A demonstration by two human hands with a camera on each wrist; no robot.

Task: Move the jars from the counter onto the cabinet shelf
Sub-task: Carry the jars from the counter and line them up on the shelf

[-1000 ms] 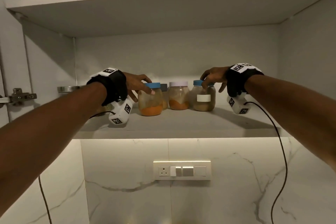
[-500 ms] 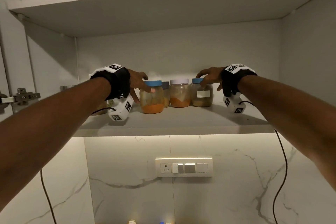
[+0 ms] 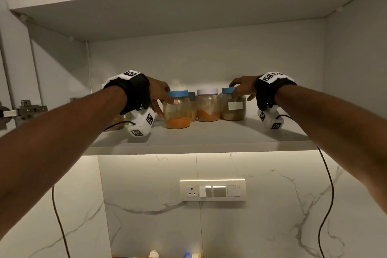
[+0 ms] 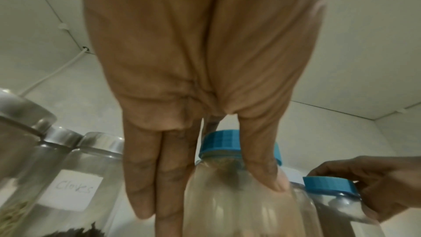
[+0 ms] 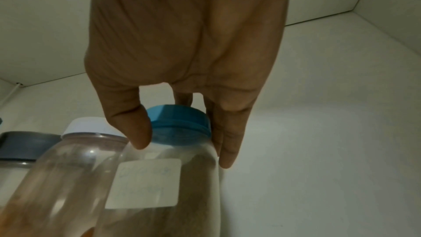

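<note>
Currently four jars on shelf (image 3: pixel 209 134); each hand grips one

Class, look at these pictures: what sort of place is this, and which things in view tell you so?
Most likely a home kitchen: spice jars, one labelled Cloves, stand on a cabinet shelf, above a marble-patterned backsplash with a switch panel.

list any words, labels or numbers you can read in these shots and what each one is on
"Cloves": handwritten on the white label of the steel-lidded jar, left wrist view.
Unreadable: faint blurred writing on the white label of the blue-lidded jar held by the right hand.
No words: square black-and-white coded markers on the wrist camera.
</note>
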